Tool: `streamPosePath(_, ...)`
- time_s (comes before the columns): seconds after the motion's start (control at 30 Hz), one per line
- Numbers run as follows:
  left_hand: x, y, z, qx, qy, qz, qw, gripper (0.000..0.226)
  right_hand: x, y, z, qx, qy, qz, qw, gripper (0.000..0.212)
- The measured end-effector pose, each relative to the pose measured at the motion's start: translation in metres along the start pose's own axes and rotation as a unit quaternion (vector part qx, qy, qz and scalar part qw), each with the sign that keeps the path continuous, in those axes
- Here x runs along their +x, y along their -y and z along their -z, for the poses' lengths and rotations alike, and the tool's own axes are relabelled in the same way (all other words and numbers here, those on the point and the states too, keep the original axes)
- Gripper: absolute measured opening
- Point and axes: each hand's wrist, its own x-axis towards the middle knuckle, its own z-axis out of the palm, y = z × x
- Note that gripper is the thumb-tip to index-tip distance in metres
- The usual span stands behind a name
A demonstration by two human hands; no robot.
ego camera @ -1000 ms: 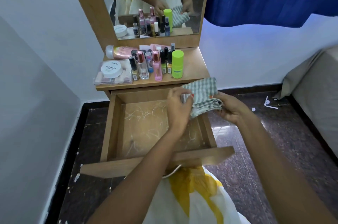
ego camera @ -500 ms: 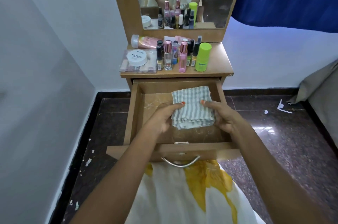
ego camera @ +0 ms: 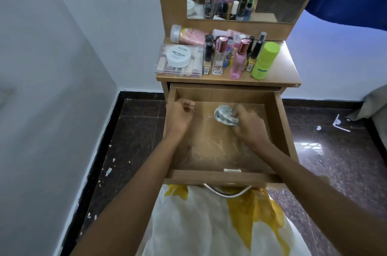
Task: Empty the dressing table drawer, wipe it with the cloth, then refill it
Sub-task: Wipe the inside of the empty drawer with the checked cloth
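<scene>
The drawer (ego camera: 278, 121) is standing pulled out. Inside it, the right hand (ego camera: 249, 124) is gripping the bunched cloth (ego camera: 224, 115) against the floor, apparently mid-wipe, though blurred. The left hand (ego camera: 180, 116), loosely clenched, is resting inside the drawer's left wall.

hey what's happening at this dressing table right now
A person is wiping out the open drawer. The right hand presses a bunched striped cloth against the drawer floor, which shows pale streaks. The left hand rests at the drawer's back left corner, holding nothing visible. The drawer holds nothing else; the bottles and a clear box of cosmetics stand on the tabletop above, not yet put back.
</scene>
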Motion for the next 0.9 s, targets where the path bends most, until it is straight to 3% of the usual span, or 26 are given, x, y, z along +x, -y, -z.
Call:
streamPosePath(0.17, 0.001, 0.015, 0.009, 0.072, -0.067, -0.06, 0.993, 0.024, -0.002, 0.003, -0.034, -0.058, 0.175, 0.091, 0.979, 0.055)
streamPosePath(0.37, -0.002, 0.027, 0.005, 0.106, -0.058, -0.08, 0.989, 0.05, 0.007, -0.006, -0.041, -0.144, 0.228, 0.098, 0.958, 0.077)
streamPosePath(0.47, 0.001, 0.033, -0.001, 0.136, -0.059, -0.108, 0.983, 0.054, 0.006, -0.011, -0.054, -0.179, 0.27, 0.095, 0.941, 0.076)
streamPosePath(0.6, 0.003, 0.036, -0.004, 0.153, -0.07, -0.109, 0.98, 0.053, 0.014, -0.011, -0.059, -0.158, 0.263, 0.083, 0.948, 0.082)
streamPosePath(0.8, 0.002, 0.037, -0.002, 0.154, -0.065, -0.1, 0.981, 0.048, 0.033, 0.018, -0.061, -0.117, 0.272, 0.045, 0.954, 0.069)
streamPosePath(0.9, 0.002, 0.038, 0.0, 0.173, -0.058, -0.092, 0.979, 0.05, 0.034, 0.038, -0.069, -0.119, 0.271, 0.074, 0.952, 0.064)
